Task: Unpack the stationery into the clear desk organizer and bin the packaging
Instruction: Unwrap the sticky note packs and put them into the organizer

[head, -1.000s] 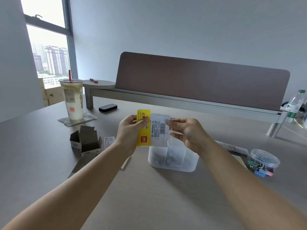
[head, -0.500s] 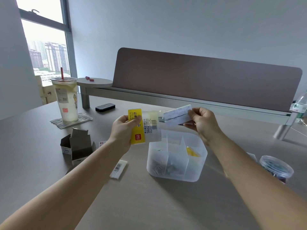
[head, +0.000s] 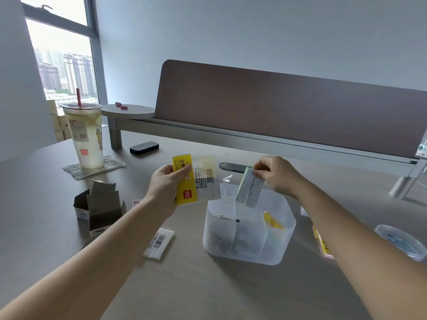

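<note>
We see our two forearms bare from elbow to wrist, without sleeves; our left hand [head: 168, 185] and right hand [head: 276, 175] wear no gloves, rings or watch.

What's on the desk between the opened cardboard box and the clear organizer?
In the head view, a small flat barcoded packet lies on the desk between the cardboard box and the clear organizer; the left forearm crosses above that stretch.
</note>
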`<state>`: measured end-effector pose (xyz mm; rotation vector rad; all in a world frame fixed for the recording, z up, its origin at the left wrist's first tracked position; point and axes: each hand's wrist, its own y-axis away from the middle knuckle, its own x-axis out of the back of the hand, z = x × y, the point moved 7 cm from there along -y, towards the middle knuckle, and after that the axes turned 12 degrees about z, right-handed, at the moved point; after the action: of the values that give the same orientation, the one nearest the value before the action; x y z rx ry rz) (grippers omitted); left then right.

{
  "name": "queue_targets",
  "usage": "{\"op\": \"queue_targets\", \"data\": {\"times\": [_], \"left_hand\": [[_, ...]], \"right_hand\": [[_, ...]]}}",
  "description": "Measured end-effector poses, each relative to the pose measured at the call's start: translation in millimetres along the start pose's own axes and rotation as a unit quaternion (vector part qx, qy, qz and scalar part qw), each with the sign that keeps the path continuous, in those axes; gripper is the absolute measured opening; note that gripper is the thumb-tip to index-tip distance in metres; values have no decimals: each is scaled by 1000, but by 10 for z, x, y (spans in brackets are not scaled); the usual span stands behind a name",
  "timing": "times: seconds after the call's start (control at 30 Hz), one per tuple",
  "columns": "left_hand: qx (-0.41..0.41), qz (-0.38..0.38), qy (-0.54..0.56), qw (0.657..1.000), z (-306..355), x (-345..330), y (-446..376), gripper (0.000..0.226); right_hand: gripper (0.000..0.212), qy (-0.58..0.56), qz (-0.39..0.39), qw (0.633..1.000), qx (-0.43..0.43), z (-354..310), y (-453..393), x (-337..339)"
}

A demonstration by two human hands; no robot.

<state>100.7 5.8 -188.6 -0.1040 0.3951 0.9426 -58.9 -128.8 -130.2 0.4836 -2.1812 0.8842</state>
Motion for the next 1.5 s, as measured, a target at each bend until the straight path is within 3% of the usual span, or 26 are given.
{"op": "queue_targets", "data": {"times": [0.23, 0.43, 0.6, 0.7, 0.77, 0.87, 1.17, 1.4, 1.5], "left_hand": [[8, -6, 5, 1000, -59, -22, -39, 6], [14, -5, -2, 1000, -80, -46, -63, 5], [8, 11, 8, 1000, -49, -59, -1, 7], [-1, 28, 24, 999, 9, -79, 60, 9], [-5, 37, 36, 999, 45, -101, 110, 10], [-8, 41, 60, 997, 75, -136, 220, 10], [-19, 11, 77, 997, 109, -76, 442, 9], [-34, -49, 88, 994, 169, -147, 477, 10], [-36, -57, 85, 994, 151, -166, 459, 9]], "right_hand": [[16, -20, -80, 996, -43, 68, 21, -311], [18, -32, -105, 993, -51, 103, 61, -355], [20, -62, -8, 998, -27, 71, 74, -204], [9, -124, 69, 990, 0, -97, 142, -9], [4, -161, 78, 984, 17, -258, 229, 47], [6, -204, 49, 977, 28, -446, 366, -11], [35, -144, 44, 988, 16, -475, 572, -83], [37, -251, -55, 964, -73, -443, 618, -142], [16, -282, -59, 953, -90, -450, 614, -119]]}}
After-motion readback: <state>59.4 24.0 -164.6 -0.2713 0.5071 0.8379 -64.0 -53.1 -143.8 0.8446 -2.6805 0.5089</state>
